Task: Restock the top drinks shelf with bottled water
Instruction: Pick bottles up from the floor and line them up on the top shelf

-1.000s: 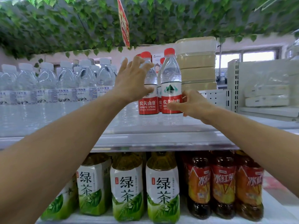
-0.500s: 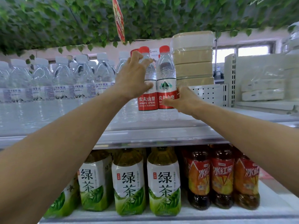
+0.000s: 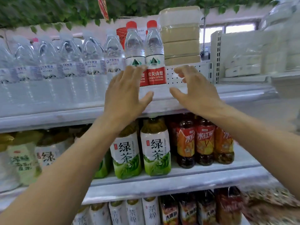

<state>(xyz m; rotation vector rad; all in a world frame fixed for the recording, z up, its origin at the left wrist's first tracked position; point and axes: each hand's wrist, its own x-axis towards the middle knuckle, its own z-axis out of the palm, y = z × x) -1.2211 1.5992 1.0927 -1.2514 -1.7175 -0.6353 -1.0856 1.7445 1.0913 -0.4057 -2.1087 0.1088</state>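
Both bare forearms rise from the lower corners and cross in front of the middle shelf, where green tea bottles with white-and-green labels (image 3: pixel 155 148) stand beside dark tea bottles with red-orange labels (image 3: pixel 204 143).

Higher up, the left hand (image 3: pixel 125 95) is spread flat with its fingers straight and grips nothing. The right hand (image 3: pixel 194 93) is also spread, fingers loosely bent, and holds nothing. The two thumbs point toward each other with a gap between them, over the white front lip of the top shelf (image 3: pixel 235 95).

Just beyond stand two clear plastic water bottles with red caps and red-and-white labels, upright and touching side by side near the lip. The left bottle (image 3: pixel 135 46) is half hidden: the left hand's fingertips lie across its label, though I cannot tell if they touch it. The right bottle (image 3: pixel 154 51) shows between the hands, and the right hand's fingers sit apart from it, to its right.

A packed row of clear white-capped water bottles (image 3: pixel 90 62) closes off the left side. To the right, a bare strip of shelf runs before a white perforated divider panel (image 3: pixel 194 73), which carries a stack of beige clear-wrapped packs (image 3: pixel 181 38). A green leaf garland (image 3: pixel 48 10) hangs overhead.
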